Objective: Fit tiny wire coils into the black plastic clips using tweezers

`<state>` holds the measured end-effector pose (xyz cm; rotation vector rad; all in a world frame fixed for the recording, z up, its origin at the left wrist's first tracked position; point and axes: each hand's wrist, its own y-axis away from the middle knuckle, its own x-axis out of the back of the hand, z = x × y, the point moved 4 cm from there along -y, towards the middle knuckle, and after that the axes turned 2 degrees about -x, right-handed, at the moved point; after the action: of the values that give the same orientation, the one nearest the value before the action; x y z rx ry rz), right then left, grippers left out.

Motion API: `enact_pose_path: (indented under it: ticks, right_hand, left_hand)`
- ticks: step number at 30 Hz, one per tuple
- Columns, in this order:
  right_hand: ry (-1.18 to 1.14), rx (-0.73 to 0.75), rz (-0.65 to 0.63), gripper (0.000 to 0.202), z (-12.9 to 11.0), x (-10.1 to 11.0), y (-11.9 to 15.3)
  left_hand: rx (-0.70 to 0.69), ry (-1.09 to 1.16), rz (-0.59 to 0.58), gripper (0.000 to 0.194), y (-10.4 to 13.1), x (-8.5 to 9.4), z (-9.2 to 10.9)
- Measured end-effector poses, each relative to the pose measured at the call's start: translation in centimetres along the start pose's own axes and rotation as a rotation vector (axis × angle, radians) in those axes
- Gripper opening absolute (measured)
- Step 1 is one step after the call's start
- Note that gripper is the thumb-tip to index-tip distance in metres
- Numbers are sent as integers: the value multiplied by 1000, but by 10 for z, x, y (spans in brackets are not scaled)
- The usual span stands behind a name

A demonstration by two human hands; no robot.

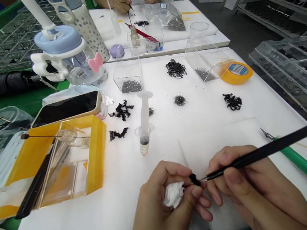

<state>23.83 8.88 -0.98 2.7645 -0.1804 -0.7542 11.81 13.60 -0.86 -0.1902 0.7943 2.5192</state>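
Note:
Near the front of the white table, my left hand [168, 204] pinches a small black part [194, 180] between thumb and forefinger. A crumpled white tissue [174, 194] is tucked in the same palm. Closed around a pair of black tweezers [264, 151], my right hand [254, 184] brings the fine tips up against the black part; whether they touch it I cannot tell. Beyond my hands lies a syringe [144, 120] with its plunger end pointing away. Small black pieces [121, 110] are heaped to its left, and a little pile of tiny metal bits [180, 100] to its right.
A green-handled tool [306, 169] lies at the right, near yellow tape [236, 73]. Clear boxes [128, 78] hold tiny parts. A yellow-edged tray [95, 157], phone [67, 108] and cup [68, 62] stand left. Across the table, another person's hands [122, 1] work with a thin tool.

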Motion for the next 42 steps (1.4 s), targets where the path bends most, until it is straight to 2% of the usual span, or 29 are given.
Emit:
enact_pose_path:
  ticks: [13, 23, 42]
  right_hand:
    - [37, -14, 29, 11, -1, 1, 2]
    - [15, -1, 1, 12, -3, 1, -2]
    - [34, 45, -3, 14, -5, 0, -1]
  left_hand:
    - [-41, 14, -38, 11, 0, -1, -2]
    - [-44, -6, 64, 10, 1, -3, 2]
    - [-68, -19, 94, 8, 2, -6, 3]
